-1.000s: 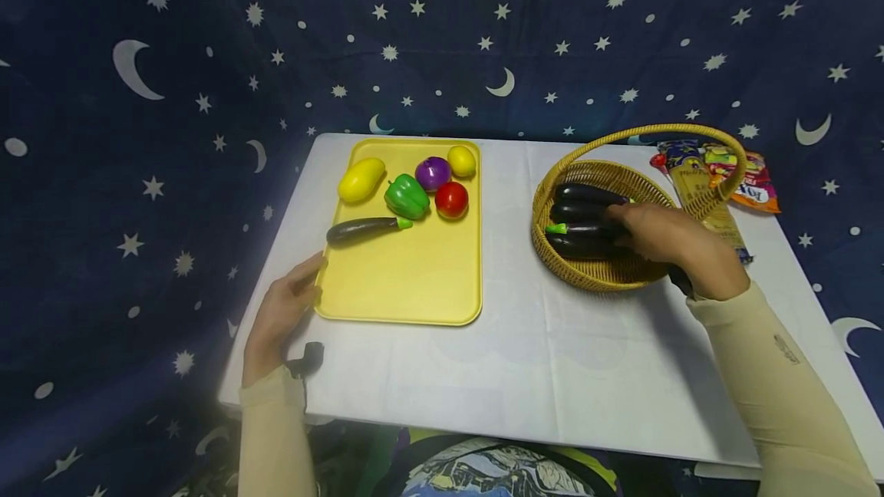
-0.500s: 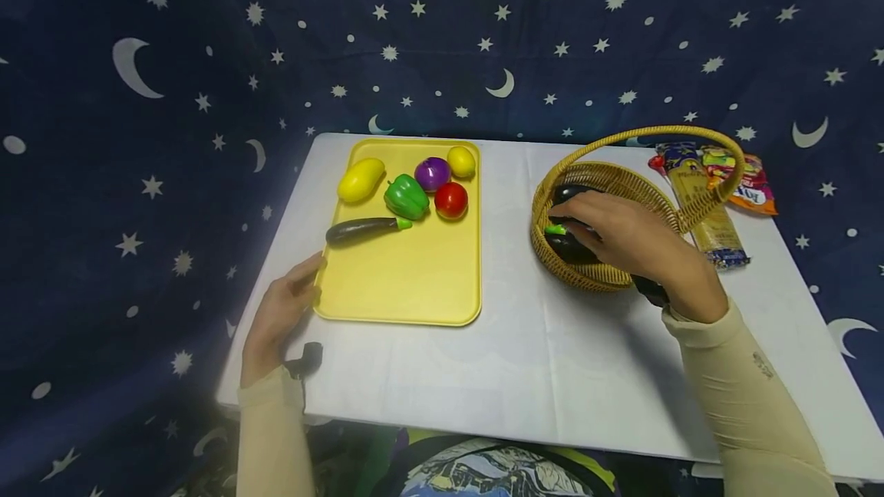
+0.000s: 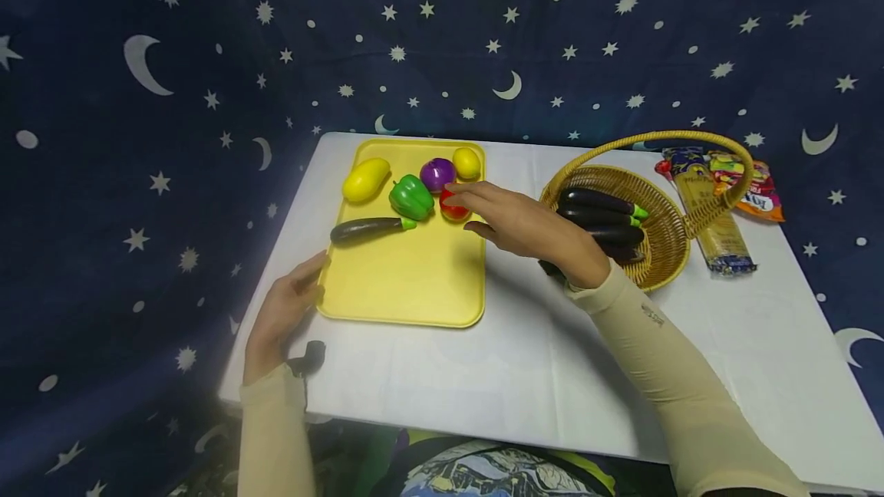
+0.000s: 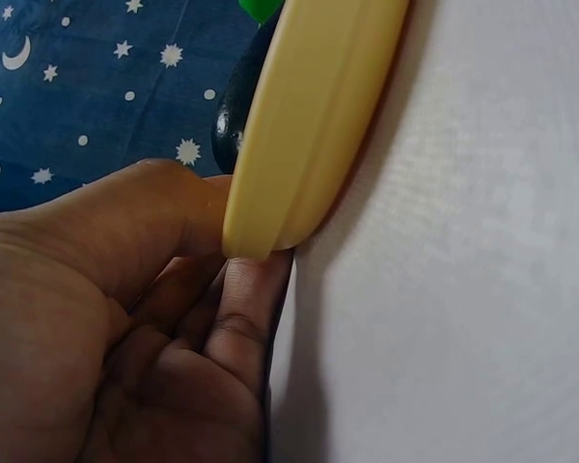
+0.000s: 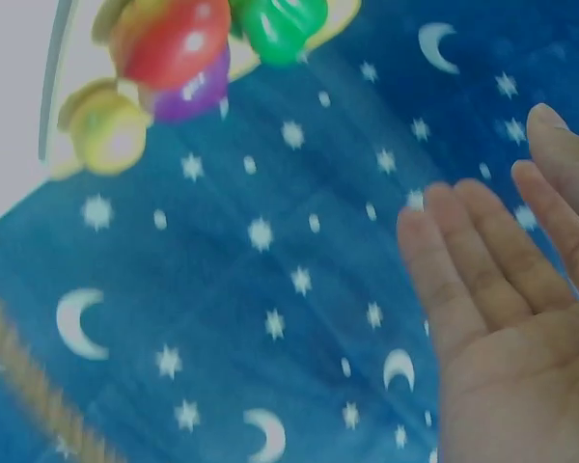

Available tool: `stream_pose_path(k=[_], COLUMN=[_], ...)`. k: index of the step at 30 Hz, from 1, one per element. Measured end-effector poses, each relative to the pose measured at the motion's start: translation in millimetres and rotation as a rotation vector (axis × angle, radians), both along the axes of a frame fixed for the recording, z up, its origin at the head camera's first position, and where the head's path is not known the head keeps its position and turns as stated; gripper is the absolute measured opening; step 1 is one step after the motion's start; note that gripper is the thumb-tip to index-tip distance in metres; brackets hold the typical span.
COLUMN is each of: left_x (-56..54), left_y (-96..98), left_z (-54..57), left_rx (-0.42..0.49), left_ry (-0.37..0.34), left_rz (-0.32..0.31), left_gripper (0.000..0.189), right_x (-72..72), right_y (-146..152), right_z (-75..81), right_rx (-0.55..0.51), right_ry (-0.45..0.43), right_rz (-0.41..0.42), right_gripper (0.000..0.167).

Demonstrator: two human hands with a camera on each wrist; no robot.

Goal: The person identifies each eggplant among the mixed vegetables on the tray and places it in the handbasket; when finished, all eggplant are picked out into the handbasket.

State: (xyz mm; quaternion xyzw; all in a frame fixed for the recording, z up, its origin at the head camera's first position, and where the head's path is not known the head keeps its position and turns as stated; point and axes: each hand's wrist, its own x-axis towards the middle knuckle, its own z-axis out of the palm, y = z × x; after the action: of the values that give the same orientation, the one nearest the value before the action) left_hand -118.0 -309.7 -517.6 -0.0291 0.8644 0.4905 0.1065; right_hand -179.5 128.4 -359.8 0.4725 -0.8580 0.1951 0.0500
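My left hand (image 3: 283, 311) pinches the left rim of the yellow tray (image 3: 407, 278), the thumb on one side and fingers beneath, as the left wrist view shows. On the tray lie an eggplant (image 3: 366, 231), a green bell pepper (image 3: 412, 198), a yellow mango (image 3: 367, 179), a purple onion (image 3: 438, 173), a lemon (image 3: 466, 163) and a red tomato (image 3: 453, 212). My right hand (image 3: 521, 227) reaches over the tray's right edge, fingers straight and holding nothing. Its fingertips overlap the tomato in the head view; the right wrist view shows the bare palm.
Right of the tray stands a wicker basket (image 3: 673, 250) with a tall arched handle; several eggplants (image 3: 599, 217) lie in it. Behind its right side are a long noodle packet (image 3: 718, 232) and a colourful snack bag (image 3: 760, 194). A starry cloth (image 3: 442, 37) hangs behind the table.
My right hand has left the eggplants in the basket and moved left over the tray, empty. The eggplants are in view again. My left hand has stayed at the tray's rim.
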Motion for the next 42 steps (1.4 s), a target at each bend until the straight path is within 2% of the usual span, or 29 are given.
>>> stream_pose_path(k=[3, 9, 14, 22, 26, 31, 38, 42], left_x=[-1.9, -1.9, -1.5, -2.9, -2.1, -1.1, 1.5, 2.0], left_y=[2.6, 4.1, 2.7, 0.7, 0.3, 0.9, 0.8, 1.9], left_z=[1.0, 3.8, 3.2, 1.7, 0.2, 1.4, 4.3, 6.5], left_rx=[-0.007, -0.037, -0.028, -0.013, 0.024, 0.042, 0.113, 0.137], left_ry=[-0.009, -0.02, -0.001, -0.037, -0.03, -0.02, -0.026, -0.059], left_rz=[-0.004, 0.002, -0.008, 0.009, 0.0, -0.003, -0.008, 0.017], left_gripper=[0.064, 0.065, 0.066, 0.068, 0.068, 0.068, 0.071, 0.068], right_x=[-13.4, -34.0, -49.1, -71.2, -76.9, -79.4, -78.3, -75.1], right_y=[-18, -51, -74, -104, -111, -114, -120, -126], right_z=[-11.0, -29.3, -37.0, -49.2, -58.7, -66.1, -66.6, -64.2], right_rx=[0.05, 0.116, 0.144, 0.162, 0.176, 0.201, 0.23, 0.238], right_ry=[-0.039, -0.057, -0.093, -0.172, -0.209, -0.193, -0.12, -0.166], right_rz=[-0.008, -0.007, -0.011, -0.04, -0.061, -0.065, -0.052, -0.029], right_gripper=[0.057, 0.071, 0.068, 0.066, 0.066, 0.065, 0.06, 0.06])
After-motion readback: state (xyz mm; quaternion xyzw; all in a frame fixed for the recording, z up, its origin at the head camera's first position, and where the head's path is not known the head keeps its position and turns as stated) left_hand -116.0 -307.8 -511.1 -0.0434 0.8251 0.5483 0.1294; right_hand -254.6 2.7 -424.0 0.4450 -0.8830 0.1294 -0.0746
